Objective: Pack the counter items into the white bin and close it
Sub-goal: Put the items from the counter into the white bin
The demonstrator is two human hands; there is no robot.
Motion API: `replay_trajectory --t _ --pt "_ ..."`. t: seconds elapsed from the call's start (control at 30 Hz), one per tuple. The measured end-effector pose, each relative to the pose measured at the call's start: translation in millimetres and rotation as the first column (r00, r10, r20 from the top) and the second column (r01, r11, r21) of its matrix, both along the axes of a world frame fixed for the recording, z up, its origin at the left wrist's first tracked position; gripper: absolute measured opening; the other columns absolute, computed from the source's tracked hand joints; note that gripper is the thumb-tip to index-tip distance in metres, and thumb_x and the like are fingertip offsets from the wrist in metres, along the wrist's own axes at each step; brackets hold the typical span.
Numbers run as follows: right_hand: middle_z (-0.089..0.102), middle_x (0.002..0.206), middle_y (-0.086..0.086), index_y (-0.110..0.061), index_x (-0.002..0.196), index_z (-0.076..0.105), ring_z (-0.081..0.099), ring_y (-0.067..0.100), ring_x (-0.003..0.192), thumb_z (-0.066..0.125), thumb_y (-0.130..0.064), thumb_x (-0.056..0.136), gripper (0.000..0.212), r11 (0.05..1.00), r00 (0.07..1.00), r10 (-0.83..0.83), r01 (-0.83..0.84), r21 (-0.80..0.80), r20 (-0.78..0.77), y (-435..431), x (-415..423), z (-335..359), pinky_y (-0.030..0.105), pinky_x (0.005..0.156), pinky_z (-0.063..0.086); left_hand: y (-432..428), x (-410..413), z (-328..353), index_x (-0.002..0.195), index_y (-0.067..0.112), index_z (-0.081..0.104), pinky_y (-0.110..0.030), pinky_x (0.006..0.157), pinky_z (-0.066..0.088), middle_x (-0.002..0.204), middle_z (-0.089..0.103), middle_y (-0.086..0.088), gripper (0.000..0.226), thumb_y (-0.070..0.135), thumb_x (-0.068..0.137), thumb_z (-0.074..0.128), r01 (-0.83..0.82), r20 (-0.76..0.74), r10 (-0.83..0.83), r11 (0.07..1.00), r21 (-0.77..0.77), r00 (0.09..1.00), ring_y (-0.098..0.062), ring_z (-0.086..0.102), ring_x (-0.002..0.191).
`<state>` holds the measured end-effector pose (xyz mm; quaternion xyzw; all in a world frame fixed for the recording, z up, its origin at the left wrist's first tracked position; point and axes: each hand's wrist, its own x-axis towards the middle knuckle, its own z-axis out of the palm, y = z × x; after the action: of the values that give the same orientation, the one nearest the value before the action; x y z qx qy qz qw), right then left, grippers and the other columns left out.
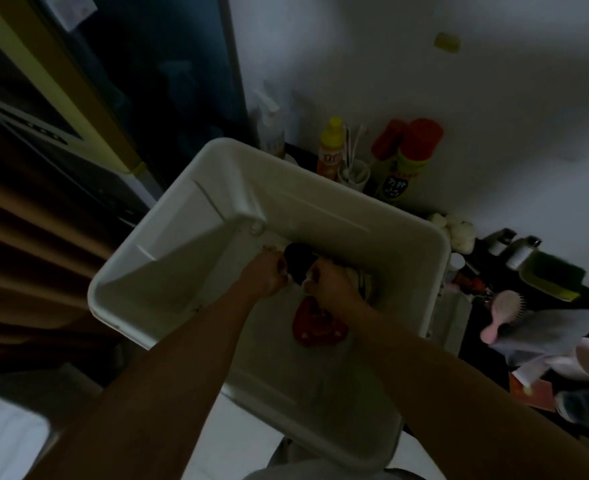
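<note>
Two hands meet low inside the white bin [182, 268], which fills the centre of the frame with its top open. At far left, one brown curtain [26, 254] hangs in folds beside the bin's left rim. The left hand [265, 275], just left of centre, has its fingers curled against the left side of one black object [296, 263]. The right hand [327, 282] grips the same object from its right side, fingers bent around it. The object therefore lies between the two hands, near the bin's far wall and above its floor. Its exact form is too dark and blurred to tell.

One red item [315, 323] lies on the bin floor, directly below the right hand and partly covered by the right wrist. One striped cloth [364, 282] shows just right of that hand.

Behind the far rim, upper centre, stand one white spray bottle [269, 129], one yellow-capped bottle [327, 147], one white cup [357, 174] holding sticks, and two red-capped cans [412, 157]. Further right, on the dark tabletop [473, 344], lie a cluster of cotton balls [457, 232] and one pink hairbrush [504, 310] among blurred clutter.
</note>
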<state>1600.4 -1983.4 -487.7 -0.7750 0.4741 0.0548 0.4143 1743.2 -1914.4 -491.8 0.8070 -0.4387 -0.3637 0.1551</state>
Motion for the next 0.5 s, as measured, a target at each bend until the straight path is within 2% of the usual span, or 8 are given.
replay_trajectory --t 0.07,0.2,0.33,0.43,0.5 --pt "0.055 0.089 0.008 -0.011 0.091 0.055 0.053 0.022 0.085 0.055 -0.023 0.095 0.013 1.0 0.999 -0.029 0.029 0.01 0.021 -1 1 -8 0.029 0.073 0.041 2 -1 -8 0.106 0.0 0.064 -0.031 0.076 0.044 0.111 0.064 -0.019 0.023 0.015 0.088 0.063 0.002 -0.002 -0.002 1.0 0.014 1.0 -0.031 0.06 0.099" --pt "0.059 0.087 0.009 -0.004 0.095 0.059 0.054 0.02 0.08 0.056 -0.025 0.096 0.021 0.996 0.993 -0.086 0.085 0.015 0.087 2 6 -15 0.03 0.074 0.045 2 -3 -14 0.109 0.003 0.066 -0.034 0.075 0.047 0.11 0.065 -0.016 0.024 0.017 0.089 0.062 -0.016 -0.023 0.016 0.999 0.033 1.0 -0.023 0.059 0.091" --pt "0.061 0.116 0.019 -0.002 0.114 0.058 0.058 0.028 0.104 0.055 -0.02 0.096 0.025 0.995 0.992 -0.085 0.081 0.053 0.09 8 7 -17 0.034 0.089 0.045 1 -4 -14 0.099 0.006 0.064 -0.027 0.067 0.042 0.104 0.066 -0.014 0.019 0.021 0.087 0.066 -0.05 -0.039 0.051 0.998 0.029 0.998 -0.021 0.058 0.085" --pt "0.055 0.133 0.017 -0.004 0.131 0.05 0.053 0.031 0.119 0.056 -0.018 0.095 0.038 0.996 0.996 -0.061 0.056 0.067 0.071 11 2 -15 0.038 0.103 0.043 2 -8 -9 0.11 0.002 0.064 -0.032 0.078 0.047 0.112 0.065 -0.016 0.026 0.016 0.088 0.065 -0.04 -0.053 0.04 0.999 0.008 0.998 -0.028 0.061 0.1" --pt "0.055 0.132 0.017 -0.004 0.131 0.05 0.053 0.032 0.12 0.056 -0.014 0.095 0.038 0.998 0.997 -0.04 0.037 0.054 0.058 14 -1 -10 0.039 0.102 0.044 3 -11 0 0.115 0.001 0.063 -0.032 0.083 0.047 0.116 0.064 -0.018 0.029 0.012 0.088 0.063 -0.023 -0.058 0.023 1.0 -0.002 0.998 -0.03 0.06 0.105"
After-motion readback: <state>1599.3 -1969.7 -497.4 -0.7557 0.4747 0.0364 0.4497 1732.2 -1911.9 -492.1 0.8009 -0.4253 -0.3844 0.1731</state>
